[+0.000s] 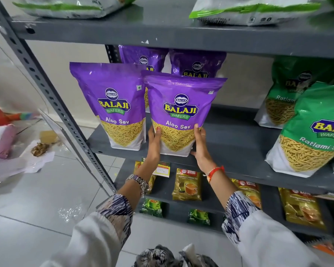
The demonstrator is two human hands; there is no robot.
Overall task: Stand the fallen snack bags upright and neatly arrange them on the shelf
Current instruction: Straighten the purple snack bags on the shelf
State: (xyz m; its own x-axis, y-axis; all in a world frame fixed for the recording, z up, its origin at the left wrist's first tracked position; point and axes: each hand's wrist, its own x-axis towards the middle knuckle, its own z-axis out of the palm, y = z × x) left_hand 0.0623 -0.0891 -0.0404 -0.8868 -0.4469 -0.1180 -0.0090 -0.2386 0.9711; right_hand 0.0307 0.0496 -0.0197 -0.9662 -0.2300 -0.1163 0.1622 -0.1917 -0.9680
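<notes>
A purple Aloo Sev bag [183, 105] stands upright at the front of the grey middle shelf [237, 139]. My left hand [154, 140] grips its lower left edge and my right hand [200, 145] grips its lower right edge. A second purple Aloo Sev bag [112, 101] stands upright just to its left. Two more purple bags [143, 57] [198, 63] stand behind them, partly hidden. Green Ratlami Sev bags [314, 130] [286, 89] stand upright on the right of the same shelf.
The top shelf [162, 31] holds white-and-green bags lying flat [253, 10]. Gold tea packets [187, 185] sit on the shelf below. The perforated upright post [52, 97] runs along the left. Papers and wrappers [27, 157] litter the floor to the left.
</notes>
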